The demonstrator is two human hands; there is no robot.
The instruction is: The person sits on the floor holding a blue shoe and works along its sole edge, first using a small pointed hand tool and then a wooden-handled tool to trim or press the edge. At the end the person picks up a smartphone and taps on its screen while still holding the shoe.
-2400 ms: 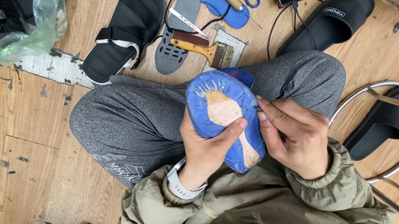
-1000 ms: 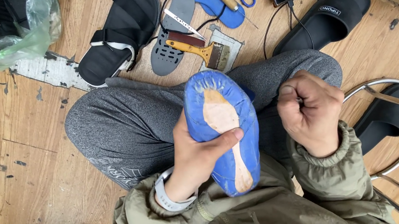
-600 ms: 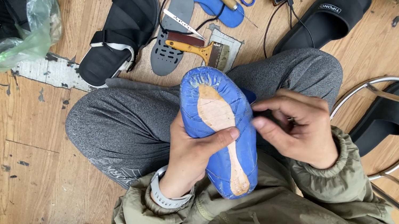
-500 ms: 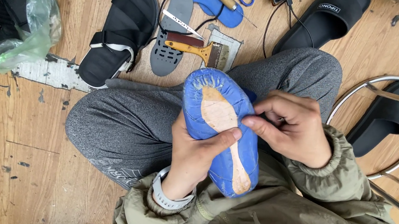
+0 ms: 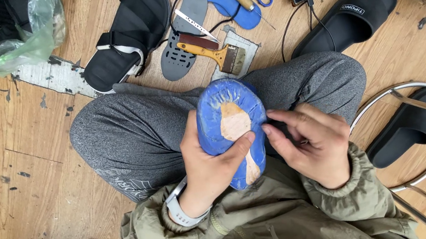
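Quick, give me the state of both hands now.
Left hand: closed around the blue shoe sole, thumb across it.
Right hand: open, holding nothing visible, fingertips at the sole's right edge.

There is just one camera, worn on the person's head. It looks straight down, close over the crossed legs, the left hand and the right hand. The wooden floor fills the edges, with the top of the view pointing away from the person

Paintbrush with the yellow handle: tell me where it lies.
In the head view the paintbrush lies on the wooden floor just beyond the knees, partly across a grey insole, with the black sandal to its left.
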